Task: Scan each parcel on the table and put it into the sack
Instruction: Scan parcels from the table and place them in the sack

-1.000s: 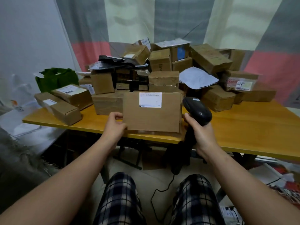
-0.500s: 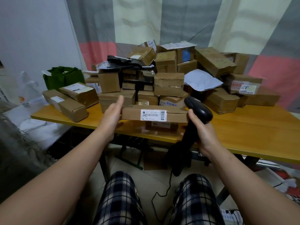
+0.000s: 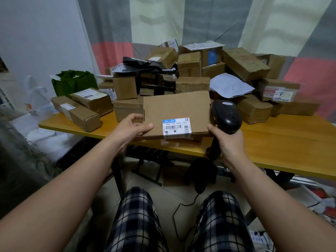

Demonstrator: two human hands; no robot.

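Off to the far left, past the end of the table (image 3: pixel 283 142), a green bag (image 3: pixel 74 81) stands with its top open; I cannot see what is in it, and the pale plastic (image 3: pixel 36 97) beside it may be the sack, though that is only my guess. Next, my left hand (image 3: pixel 131 128) pinches the flat parcel (image 3: pixel 178 108) by its left edge, thumb on top, fingers curled beneath. The parcel hangs over the table's near edge, its long axis running from one hand to the other, with the label (image 3: pixel 176 127) face up by the near side. Further right, my right hand (image 3: pixel 229 142) is wrapped round the handle of the scanner (image 3: pixel 227 116), thumb touching the parcel's near right corner, and the scanner's head sits just beside the right edge. The barcode therefore lies left of the scanner, and I judge the head must turn that way. Behind, the heap of parcels (image 3: pixel 189 64) waits.
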